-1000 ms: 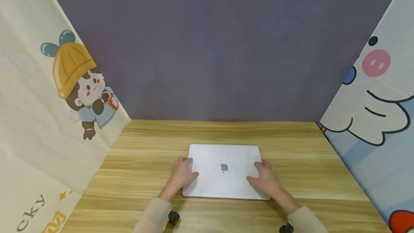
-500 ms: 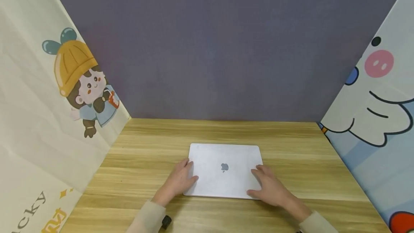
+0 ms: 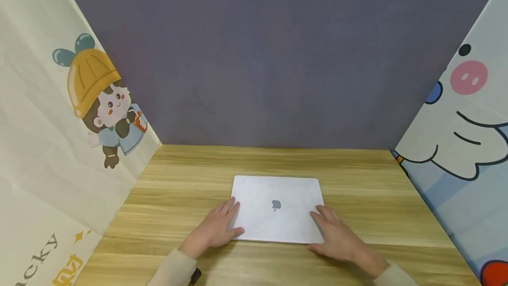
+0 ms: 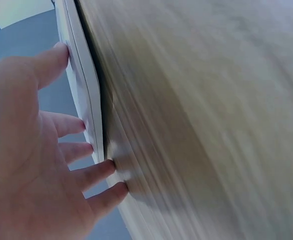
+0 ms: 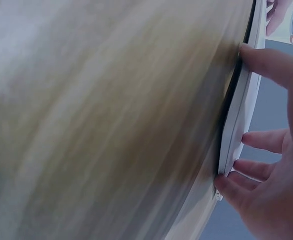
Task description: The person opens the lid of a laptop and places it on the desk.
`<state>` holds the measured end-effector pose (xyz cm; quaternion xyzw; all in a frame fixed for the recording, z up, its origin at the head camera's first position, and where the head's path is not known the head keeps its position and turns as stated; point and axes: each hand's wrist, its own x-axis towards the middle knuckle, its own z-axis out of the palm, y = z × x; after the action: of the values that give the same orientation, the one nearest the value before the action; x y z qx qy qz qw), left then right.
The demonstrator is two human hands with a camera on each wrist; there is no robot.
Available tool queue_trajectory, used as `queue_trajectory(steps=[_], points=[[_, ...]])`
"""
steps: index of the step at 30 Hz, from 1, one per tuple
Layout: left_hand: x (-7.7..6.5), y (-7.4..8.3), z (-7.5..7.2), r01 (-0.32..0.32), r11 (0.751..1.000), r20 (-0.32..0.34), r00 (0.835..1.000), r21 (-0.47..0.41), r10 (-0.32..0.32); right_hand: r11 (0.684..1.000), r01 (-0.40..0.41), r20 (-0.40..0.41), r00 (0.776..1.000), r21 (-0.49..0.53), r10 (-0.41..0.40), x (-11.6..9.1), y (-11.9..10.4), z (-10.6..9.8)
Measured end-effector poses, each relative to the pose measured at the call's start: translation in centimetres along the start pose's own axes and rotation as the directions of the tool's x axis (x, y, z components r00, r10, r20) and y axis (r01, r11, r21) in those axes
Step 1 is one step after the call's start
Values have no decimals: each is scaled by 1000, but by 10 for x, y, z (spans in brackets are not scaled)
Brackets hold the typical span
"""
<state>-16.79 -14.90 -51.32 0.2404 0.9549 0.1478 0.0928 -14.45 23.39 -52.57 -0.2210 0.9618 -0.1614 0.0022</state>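
Observation:
A closed silver laptop (image 3: 274, 224) with a dark apple logo lies flat on the wooden table, its lid facing up. My left hand (image 3: 214, 229) rests at its left front corner, fingers spread. In the left wrist view, the thumb and two fingers touch the laptop lid (image 4: 78, 82), while the other two fingertips reach past its edge to the tabletop. At the right front corner is my right hand (image 3: 339, 238). Its thumb touches the front edge of the laptop (image 5: 235, 117) in the right wrist view, and its spread fingertips lie along the lid and side edge.
The wood-grain table (image 3: 381, 197) extends on all sides of the laptop. Behind it stands a dark grey panel (image 3: 274, 65). Cartoon-printed sheets flank the table, a cream sheet (image 3: 35, 136) on the left and a white-and-blue sheet (image 3: 448, 197) on the right.
Both hands have slid toward the laptop's front corners and back toward the body. The right thumb has moved off the lid to the front edge. The laptop stays in place, closed.

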Motion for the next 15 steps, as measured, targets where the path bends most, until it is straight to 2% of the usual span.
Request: queue_trajectory(steps=[8, 15], points=[[-11, -6, -2, -37, 999, -2, 999, 13, 37, 1000, -3, 27, 1000, -21, 3, 0, 4, -2], [-13, -10, 1, -35, 999, -13, 999, 19, 36, 1000, -9, 42, 999, -20, 10, 2, 7, -4]])
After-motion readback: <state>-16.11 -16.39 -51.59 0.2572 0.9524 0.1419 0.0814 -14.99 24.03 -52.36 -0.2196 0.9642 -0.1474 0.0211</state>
